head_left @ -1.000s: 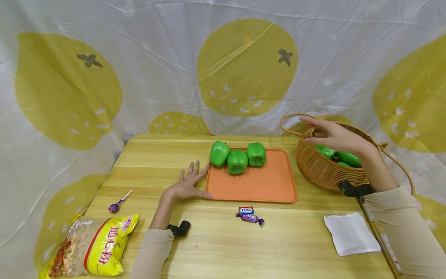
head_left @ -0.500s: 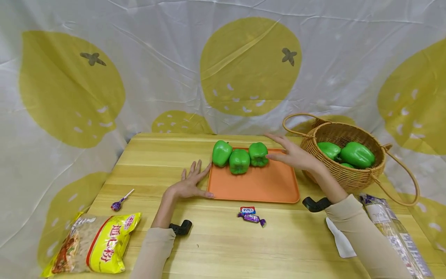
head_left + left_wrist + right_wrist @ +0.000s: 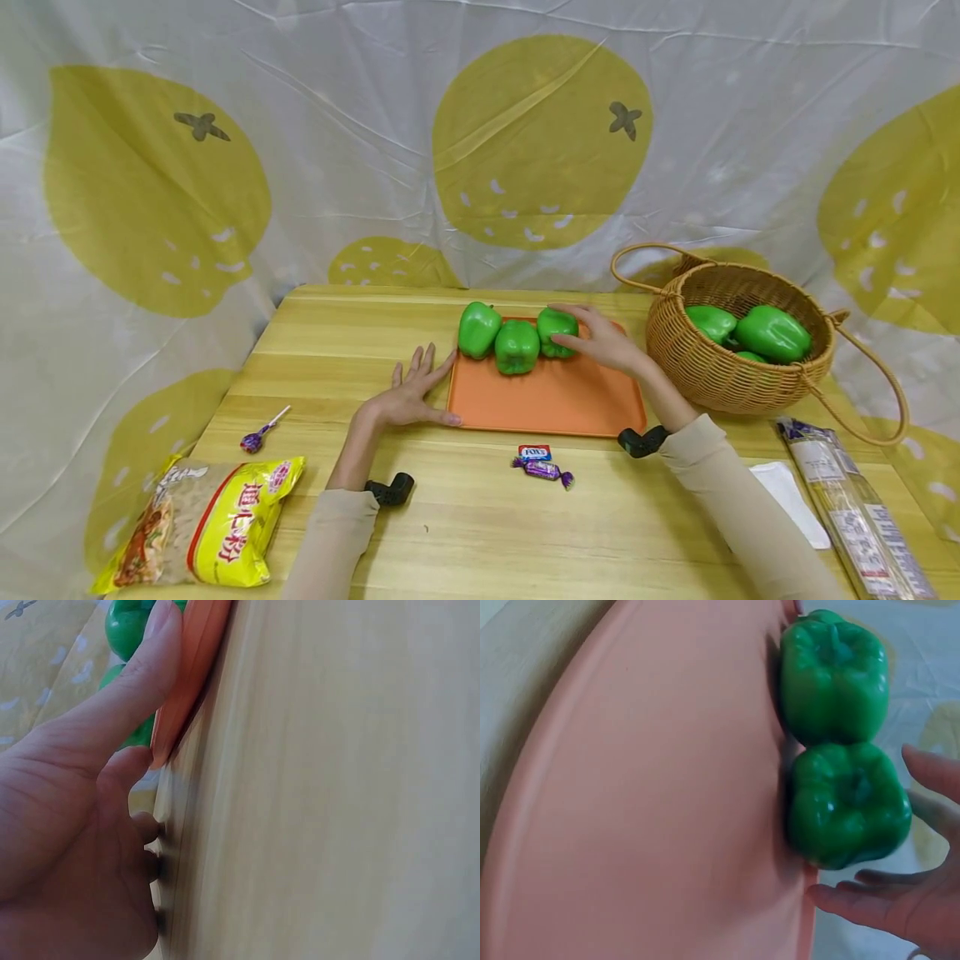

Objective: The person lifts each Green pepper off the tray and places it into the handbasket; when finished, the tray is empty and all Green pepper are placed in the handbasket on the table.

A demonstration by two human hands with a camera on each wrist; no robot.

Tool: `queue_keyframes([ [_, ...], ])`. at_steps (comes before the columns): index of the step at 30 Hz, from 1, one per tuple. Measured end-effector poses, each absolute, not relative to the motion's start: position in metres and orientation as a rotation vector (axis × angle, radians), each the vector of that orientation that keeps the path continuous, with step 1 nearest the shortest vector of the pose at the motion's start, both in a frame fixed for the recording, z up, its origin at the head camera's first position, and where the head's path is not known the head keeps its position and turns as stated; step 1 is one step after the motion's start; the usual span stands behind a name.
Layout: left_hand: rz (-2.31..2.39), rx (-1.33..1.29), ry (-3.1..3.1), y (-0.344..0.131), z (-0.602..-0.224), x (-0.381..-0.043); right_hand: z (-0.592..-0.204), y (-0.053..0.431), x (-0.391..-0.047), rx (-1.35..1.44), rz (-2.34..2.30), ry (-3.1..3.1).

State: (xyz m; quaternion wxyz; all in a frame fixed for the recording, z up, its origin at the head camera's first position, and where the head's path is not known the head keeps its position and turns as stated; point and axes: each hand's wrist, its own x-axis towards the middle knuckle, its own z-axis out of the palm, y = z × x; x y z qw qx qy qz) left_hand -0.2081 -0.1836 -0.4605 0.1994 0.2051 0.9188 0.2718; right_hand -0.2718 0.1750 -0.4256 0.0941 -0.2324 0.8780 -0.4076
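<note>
- At the table's near left corner: one yellow printed bag, lying flat.
- Towards the left edge, beyond the bag: one lollipop in purple wrapping, stick angled to the far right.
- At the tray's left edge: the left hand, fingers spread. Grip released; the thumb rests on the rim by the near left corner, the index finger against the left edge.
- Around the table's middle: one orange tray, carrying three green peppers along its far edge.
- In the tray's far left corner: the left pepper.
- Just beside it, slightly nearer: the middle pepper.
- On the table before the tray's near edge: one red-and-blue sweet, with one purple sweet just in front.
- Right of the middle pepper, by the far edge: the right pepper.
- Over the tray's far right part: the right hand, fingers and thumb set around the right pepper. Grip loose; the right wrist view shows gaps between digits and pepper.
- Near the table's far right corner: one wicker basket containing further green peppers.
- Towards the near right corner: one white packet, partly hidden by the sleeve.
- Along the right edge: long clear packages.
</note>
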Motion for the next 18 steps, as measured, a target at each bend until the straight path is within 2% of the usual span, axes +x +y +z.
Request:
queue_keyframes([
  [8, 0.754, 0.575, 2.570, -0.184, -0.462, -0.208, -0.438, 0.161, -0.276, -0.660, -1.288, 2.605],
  [18, 0.762, 0.579, 2.572, -0.184, -0.461, -0.208, -0.436, 0.160, -0.273, -0.580, -1.278, 2.640],
])
